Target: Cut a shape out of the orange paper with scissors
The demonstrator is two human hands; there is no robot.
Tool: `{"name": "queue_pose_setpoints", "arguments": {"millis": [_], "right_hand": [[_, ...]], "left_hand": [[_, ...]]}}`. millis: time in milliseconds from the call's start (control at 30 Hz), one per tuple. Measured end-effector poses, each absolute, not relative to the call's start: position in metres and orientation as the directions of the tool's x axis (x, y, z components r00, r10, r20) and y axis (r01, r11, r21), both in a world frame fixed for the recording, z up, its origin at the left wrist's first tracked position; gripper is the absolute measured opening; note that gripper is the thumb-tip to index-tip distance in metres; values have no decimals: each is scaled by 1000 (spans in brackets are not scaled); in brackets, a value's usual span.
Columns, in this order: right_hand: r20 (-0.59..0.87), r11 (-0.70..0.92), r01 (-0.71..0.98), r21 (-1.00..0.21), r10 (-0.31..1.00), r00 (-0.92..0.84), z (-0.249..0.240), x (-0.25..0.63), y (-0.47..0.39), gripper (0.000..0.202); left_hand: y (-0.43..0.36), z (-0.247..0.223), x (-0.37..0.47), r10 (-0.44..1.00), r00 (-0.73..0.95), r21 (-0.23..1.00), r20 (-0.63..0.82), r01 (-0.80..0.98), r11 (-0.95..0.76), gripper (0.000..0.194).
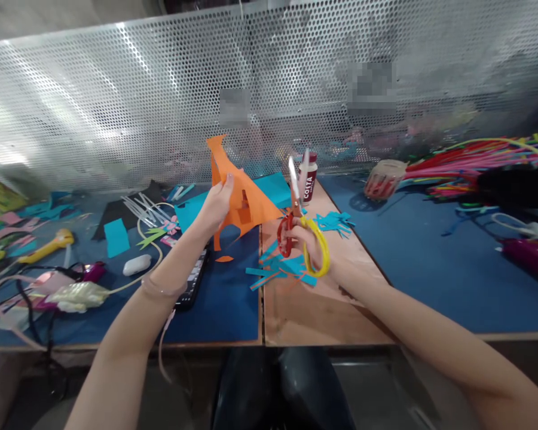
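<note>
An orange sheet of paper (255, 197) with cut-out openings is raised above the table, held by its left part in my left hand (219, 200). My right hand (305, 236) grips scissors (317, 248) with one yellow and one red handle loop; their blades point up and stand apart, with no paper between them. Beneath my right hand lie scattered blue paper strips (280, 269). A small orange scrap (225, 259) rests on the table below the orange paper. Behind it lies a larger blue sheet (271, 185).
A COSTA bottle (311, 179) stands behind the scissors. A phone (195, 280) lies beneath my left forearm. To the left are a white case (137, 264), a yellow tool (49, 246) and a glue gun. Colourful pipe cleaners (466, 161) lie at right, before a perforated metal panel (296, 77).
</note>
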State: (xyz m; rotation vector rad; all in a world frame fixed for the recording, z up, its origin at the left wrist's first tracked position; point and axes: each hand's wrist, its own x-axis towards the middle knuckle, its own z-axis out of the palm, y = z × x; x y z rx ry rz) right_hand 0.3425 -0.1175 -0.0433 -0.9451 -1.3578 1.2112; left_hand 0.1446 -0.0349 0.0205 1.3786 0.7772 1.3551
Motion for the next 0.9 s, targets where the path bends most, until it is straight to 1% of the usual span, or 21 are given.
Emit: {"name": "queue_pose_setpoints", "arguments": {"millis": [100, 267, 333, 433, 600, 700, 900], "right_hand": [[153, 153, -22, -988, 957, -245, -46, 340, -125, 14], [84, 122, 80, -989, 924, -373, -44, 339, -137, 25], [76, 126, 106, -986, 920, -384, -41, 339, -140, 26], [70, 142, 146, -979, 908, -412, -38, 340, -142, 27], [-23, 34, 138, -990, 921, -389, -41, 340, -144, 19], [-44, 15, 144, -989, 918, -395, -42, 338, -144, 18], [-48, 21, 158, -987, 904, -425, -34, 337, -147, 19]], "left_hand": [[-40, 26, 146, 921, 159, 903, 356, -312, -295, 34], [-35, 29, 143, 921, 30, 851, 387, -396, -345, 25], [-32, 29, 142, 922, -8, 841, 386, -407, -356, 24], [-31, 29, 142, 926, -17, 840, 378, -414, -351, 25], [-36, 35, 143, 907, -32, 822, 419, -411, -395, 28], [-37, 36, 143, 894, -29, 807, 447, -417, -417, 28], [-37, 38, 143, 917, -78, 833, 391, -394, -389, 28]]}}
